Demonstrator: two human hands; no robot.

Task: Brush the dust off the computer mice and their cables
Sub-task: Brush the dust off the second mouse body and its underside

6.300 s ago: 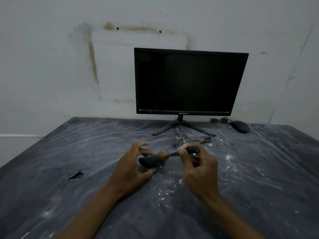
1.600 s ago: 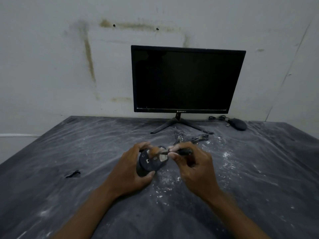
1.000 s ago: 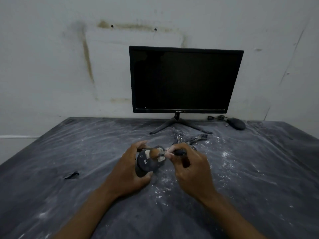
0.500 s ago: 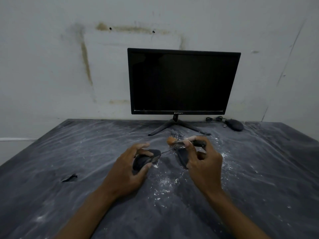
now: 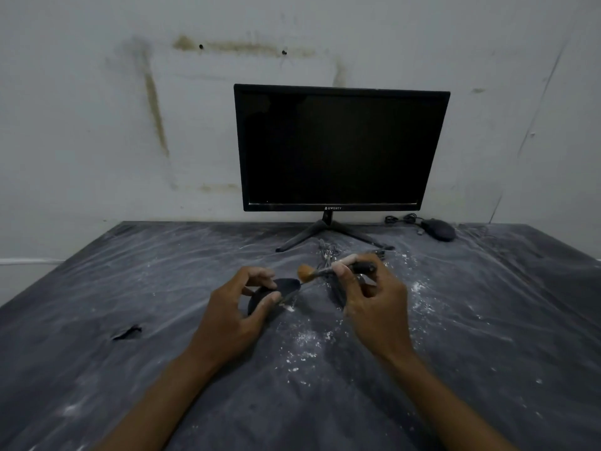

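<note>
The left hand (image 5: 234, 315) grips a black plastic computer mouse (image 5: 280, 289), hiding most of it; at 3 o'clock, the right hand (image 5: 374, 307) pinches a small orange-bristled brush (image 5: 328, 271). A dim tangled mouse cable (image 5: 328, 253) lies at 12 o'clock.

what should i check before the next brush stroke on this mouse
1. Left hand holds the mouse steady: ok.
2. Right hand has a firm grip on the brush: ok.
3. Bristles touching the mouse: not ok, they sit just above its front end.
4. Mouse top free of dust: cannot tell, too dark.
5. Its cable brushed: cannot tell.
6. Second mouse by the monitor out of the way: ok.
</note>
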